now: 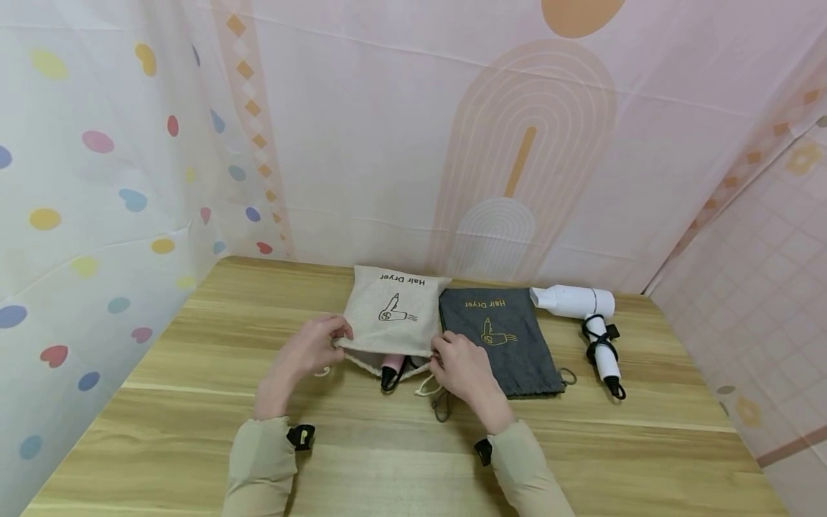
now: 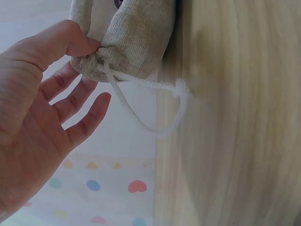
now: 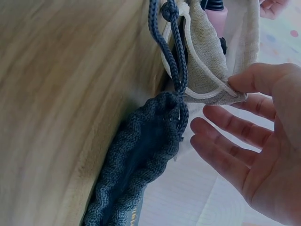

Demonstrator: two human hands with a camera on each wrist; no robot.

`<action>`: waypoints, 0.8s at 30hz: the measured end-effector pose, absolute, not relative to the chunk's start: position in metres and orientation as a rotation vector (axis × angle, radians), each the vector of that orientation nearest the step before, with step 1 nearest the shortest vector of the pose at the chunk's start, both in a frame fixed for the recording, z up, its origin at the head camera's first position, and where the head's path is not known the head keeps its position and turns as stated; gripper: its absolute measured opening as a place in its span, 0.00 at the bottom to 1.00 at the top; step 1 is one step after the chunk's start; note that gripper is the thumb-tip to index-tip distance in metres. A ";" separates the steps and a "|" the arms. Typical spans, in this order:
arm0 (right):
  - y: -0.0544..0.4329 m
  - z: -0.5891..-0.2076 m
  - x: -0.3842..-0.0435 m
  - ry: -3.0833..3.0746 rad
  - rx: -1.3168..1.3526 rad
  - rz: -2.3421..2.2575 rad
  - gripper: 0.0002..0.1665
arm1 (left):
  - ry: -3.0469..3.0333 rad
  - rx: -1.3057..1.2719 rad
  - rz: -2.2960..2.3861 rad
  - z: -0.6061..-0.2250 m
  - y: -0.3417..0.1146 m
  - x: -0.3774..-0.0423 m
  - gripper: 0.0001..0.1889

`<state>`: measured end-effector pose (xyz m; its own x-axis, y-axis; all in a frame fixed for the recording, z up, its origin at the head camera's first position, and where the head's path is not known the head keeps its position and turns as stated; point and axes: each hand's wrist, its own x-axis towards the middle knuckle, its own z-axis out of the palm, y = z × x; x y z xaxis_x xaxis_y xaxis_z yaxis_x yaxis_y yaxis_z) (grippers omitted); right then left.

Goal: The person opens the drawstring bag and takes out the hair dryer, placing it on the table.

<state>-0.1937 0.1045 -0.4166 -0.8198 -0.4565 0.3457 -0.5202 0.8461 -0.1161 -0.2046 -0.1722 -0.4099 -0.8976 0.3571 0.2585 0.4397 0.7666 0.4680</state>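
Your head view is bright and even; can't pin the source. Pale sheen on the table [image 1: 388, 459] nearest you, soft shadow beside your left sleeve [image 1: 261, 456], shade inside the mouth of the beige bag [image 1: 395, 309]. Print there is a bit soft but legible. Your left wrist view is hazy: curtain [image 2: 115, 200] dots and wood grain blurred. Your right wrist view runs cooler; dark bag [image 3: 153, 167] interior loses detail, backdrop washes out.

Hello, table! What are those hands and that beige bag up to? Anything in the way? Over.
Left hand and right hand pinch beige bag, one each side, holding it open. Pink handle shows inside. Dark gray bag close alongside, not blocking. Over.
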 end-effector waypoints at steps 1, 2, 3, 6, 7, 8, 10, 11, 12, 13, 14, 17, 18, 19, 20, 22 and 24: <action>0.105 -0.416 -0.194 -2.721 0.736 0.300 0.08 | -2.809 -0.630 -0.803 -0.410 -0.173 -0.205 0.14; 0.105 -0.416 -0.193 -2.725 0.735 0.300 0.08 | -2.812 -0.628 -0.805 -0.411 -0.174 -0.204 0.14; 0.106 -0.416 -0.193 -2.731 0.733 0.298 0.07 | -2.813 -0.625 -0.807 -0.411 -0.174 -0.204 0.15; 0.106 -0.417 -0.193 -2.752 0.726 0.286 0.07 | -2.813 -0.626 -0.807 -0.411 -0.175 -0.203 0.14; 0.106 -0.417 -0.193 -2.759 0.724 0.281 0.07 | -2.814 -0.629 -0.808 -0.411 -0.175 -0.203 0.15; 0.107 -0.417 -0.193 -2.766 0.725 0.277 0.07 | -2.814 -0.631 -0.805 -0.412 -0.175 -0.203 0.15; 0.107 -0.417 -0.193 -2.772 0.727 0.272 0.07 | -2.816 -0.639 -0.806 -0.412 -0.175 -0.203 0.15; 0.107 -0.417 -0.193 -2.774 0.729 0.270 0.07 | -2.816 -0.644 -0.812 -0.412 -0.176 -0.203 0.15; 0.108 -0.417 -0.192 -2.774 0.731 0.271 0.08 | -2.820 -0.645 -0.817 -0.413 -0.176 -0.203 0.15; 0.108 -0.417 -0.192 -2.776 0.734 0.270 0.08 | -2.822 -0.648 -0.821 -0.414 -0.176 -0.203 0.16; 0.108 -0.417 -0.192 -2.777 0.738 0.270 0.08 | -2.824 -0.650 -0.822 -0.414 -0.176 -0.204 0.16; 0.108 -0.417 -0.193 -2.788 0.747 0.271 0.08 | -2.826 -0.652 -0.825 -0.415 -0.177 -0.204 0.16; 0.108 -0.417 -0.193 -2.792 0.749 0.270 0.08 | -2.826 -0.650 -0.821 -0.415 -0.177 -0.204 0.16; 0.108 -0.417 -0.193 -2.794 0.751 0.269 0.08 | -2.826 -0.651 -0.819 -0.416 -0.177 -0.204 0.16; 0.108 -0.417 -0.193 -2.798 0.754 0.269 0.08 | -2.826 -0.653 -0.818 -0.416 -0.178 -0.204 0.16; 0.108 -0.417 -0.193 -2.808 0.759 0.273 0.08 | -2.829 -0.655 -0.820 -0.416 -0.178 -0.204 0.16; 0.108 -0.417 -0.193 -2.821 0.762 0.277 0.08 | -2.833 -0.658 -0.825 -0.416 -0.178 -0.204 0.16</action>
